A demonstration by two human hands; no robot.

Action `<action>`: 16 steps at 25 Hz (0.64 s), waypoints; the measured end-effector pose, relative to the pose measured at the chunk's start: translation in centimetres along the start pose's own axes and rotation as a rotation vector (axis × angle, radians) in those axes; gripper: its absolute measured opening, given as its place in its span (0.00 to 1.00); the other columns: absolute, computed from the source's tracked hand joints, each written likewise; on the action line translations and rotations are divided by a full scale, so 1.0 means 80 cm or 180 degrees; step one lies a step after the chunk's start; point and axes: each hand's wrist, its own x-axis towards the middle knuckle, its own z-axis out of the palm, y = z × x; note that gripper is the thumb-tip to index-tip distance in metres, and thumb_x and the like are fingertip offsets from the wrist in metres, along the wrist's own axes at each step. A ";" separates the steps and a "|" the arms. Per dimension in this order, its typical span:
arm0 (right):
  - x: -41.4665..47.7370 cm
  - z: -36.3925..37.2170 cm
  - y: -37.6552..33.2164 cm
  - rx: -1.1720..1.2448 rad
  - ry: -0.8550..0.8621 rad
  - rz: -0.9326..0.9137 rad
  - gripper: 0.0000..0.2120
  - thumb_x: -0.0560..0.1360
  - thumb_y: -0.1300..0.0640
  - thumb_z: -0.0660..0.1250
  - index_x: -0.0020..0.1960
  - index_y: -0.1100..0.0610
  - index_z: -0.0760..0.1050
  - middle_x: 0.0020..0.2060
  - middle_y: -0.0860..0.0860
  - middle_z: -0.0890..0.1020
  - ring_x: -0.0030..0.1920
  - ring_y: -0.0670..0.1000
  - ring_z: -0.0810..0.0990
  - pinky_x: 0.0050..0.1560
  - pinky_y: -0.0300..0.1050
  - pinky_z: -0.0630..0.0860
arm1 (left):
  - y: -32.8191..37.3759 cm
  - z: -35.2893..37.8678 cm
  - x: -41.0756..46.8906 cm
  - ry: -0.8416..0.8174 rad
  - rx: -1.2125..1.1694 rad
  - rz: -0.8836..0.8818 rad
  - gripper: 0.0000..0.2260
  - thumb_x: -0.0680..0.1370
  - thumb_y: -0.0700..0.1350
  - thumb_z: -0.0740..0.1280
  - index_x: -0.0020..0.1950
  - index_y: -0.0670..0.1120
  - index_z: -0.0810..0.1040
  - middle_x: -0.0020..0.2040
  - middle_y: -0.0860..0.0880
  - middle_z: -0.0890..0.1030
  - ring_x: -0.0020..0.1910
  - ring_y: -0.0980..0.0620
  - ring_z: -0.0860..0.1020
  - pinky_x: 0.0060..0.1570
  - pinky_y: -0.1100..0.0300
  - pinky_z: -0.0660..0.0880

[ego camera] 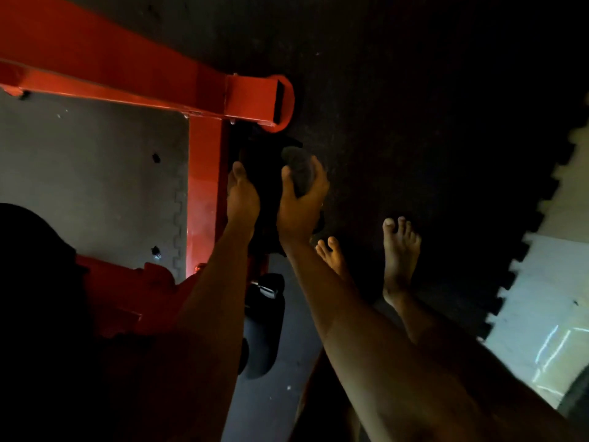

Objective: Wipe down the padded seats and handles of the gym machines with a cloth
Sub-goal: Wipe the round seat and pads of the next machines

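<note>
A red steel machine frame [204, 173] stands on the floor below me. Beside its upright post sits a black padded part [269, 173], very dark and hard to make out. My left hand [242, 199] lies flat against the pad's left side with its fingers straight. To the right of the pad, my right hand [299, 205] is closed around a dark grey rounded thing [298, 170]. I cannot tell whether this is a foam handle or a bunched cloth.
A black roller pad [264, 330] with a chrome fitting [267, 290] hangs lower on the frame. My bare feet [400, 250] stand on black rubber flooring [414, 122]. A grey mat [95, 186] lies left and pale tile [541, 298] right. A dark shape [35, 282] fills the lower left.
</note>
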 end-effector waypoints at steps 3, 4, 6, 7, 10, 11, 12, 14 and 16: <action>-0.008 0.004 -0.010 0.0108 0.0031 0.0368 0.32 0.75 0.38 0.66 0.71 0.58 0.75 0.67 0.56 0.77 0.67 0.56 0.77 0.68 0.60 0.74 | -0.012 0.008 0.012 -0.0037 -0.0187 0.0184 0.32 0.81 0.71 0.45 0.79 0.57 0.65 0.75 0.48 0.72 0.74 0.43 0.70 0.72 0.41 0.67; -0.009 0.000 -0.022 -0.0262 -0.0092 -0.0200 0.30 0.77 0.39 0.66 0.71 0.57 0.76 0.69 0.57 0.76 0.70 0.59 0.75 0.71 0.60 0.72 | -0.027 0.007 0.025 -0.0019 -0.0255 0.0223 0.34 0.77 0.75 0.47 0.76 0.59 0.67 0.73 0.50 0.75 0.71 0.45 0.73 0.70 0.40 0.69; -0.004 -0.004 -0.015 -0.0950 -0.0343 -0.1415 0.26 0.77 0.40 0.67 0.69 0.53 0.79 0.71 0.57 0.75 0.72 0.65 0.72 0.73 0.61 0.69 | -0.049 0.007 0.048 -0.0051 -0.0291 0.0274 0.34 0.73 0.78 0.49 0.71 0.62 0.72 0.67 0.53 0.79 0.66 0.48 0.78 0.66 0.39 0.73; 0.005 0.000 -0.007 -0.0951 -0.0403 -0.1540 0.25 0.77 0.40 0.67 0.69 0.52 0.79 0.71 0.56 0.75 0.72 0.65 0.71 0.72 0.58 0.68 | -0.052 0.010 0.050 -0.0013 -0.0241 0.0263 0.34 0.71 0.78 0.49 0.70 0.63 0.72 0.66 0.53 0.79 0.65 0.47 0.78 0.67 0.38 0.72; 0.035 0.006 -0.013 -0.0160 -0.0394 0.0088 0.27 0.80 0.42 0.67 0.73 0.55 0.75 0.71 0.55 0.75 0.72 0.58 0.73 0.72 0.49 0.68 | -0.034 0.012 0.031 -0.0027 -0.0135 0.0209 0.43 0.67 0.80 0.43 0.76 0.62 0.64 0.75 0.51 0.72 0.74 0.44 0.70 0.72 0.36 0.64; 0.046 0.007 -0.014 -0.0023 -0.0273 0.0689 0.28 0.81 0.41 0.66 0.75 0.56 0.73 0.72 0.56 0.75 0.72 0.57 0.73 0.72 0.49 0.68 | -0.034 0.014 0.030 0.0027 -0.0137 0.0188 0.45 0.65 0.80 0.42 0.78 0.61 0.61 0.77 0.50 0.69 0.76 0.44 0.67 0.73 0.35 0.62; 0.044 0.000 -0.021 -0.0200 -0.0322 0.0879 0.29 0.81 0.40 0.65 0.76 0.56 0.71 0.72 0.56 0.75 0.72 0.58 0.73 0.72 0.51 0.69 | -0.036 0.015 0.026 0.0051 -0.0128 0.0210 0.46 0.65 0.80 0.42 0.79 0.60 0.60 0.78 0.50 0.67 0.77 0.43 0.66 0.74 0.35 0.61; 0.019 -0.014 -0.024 -0.0681 -0.0585 -0.0093 0.28 0.80 0.38 0.65 0.74 0.54 0.74 0.72 0.55 0.74 0.72 0.60 0.73 0.72 0.54 0.69 | -0.045 0.016 0.037 0.0021 -0.0126 0.0258 0.44 0.66 0.79 0.42 0.78 0.61 0.61 0.77 0.50 0.69 0.75 0.44 0.68 0.73 0.36 0.63; 0.003 -0.017 -0.018 -0.0972 -0.0703 -0.1041 0.27 0.77 0.37 0.66 0.71 0.51 0.77 0.73 0.54 0.73 0.74 0.62 0.70 0.74 0.57 0.67 | -0.042 0.014 0.039 0.0019 -0.0068 0.0263 0.39 0.69 0.78 0.44 0.76 0.61 0.64 0.74 0.51 0.71 0.73 0.45 0.71 0.72 0.36 0.65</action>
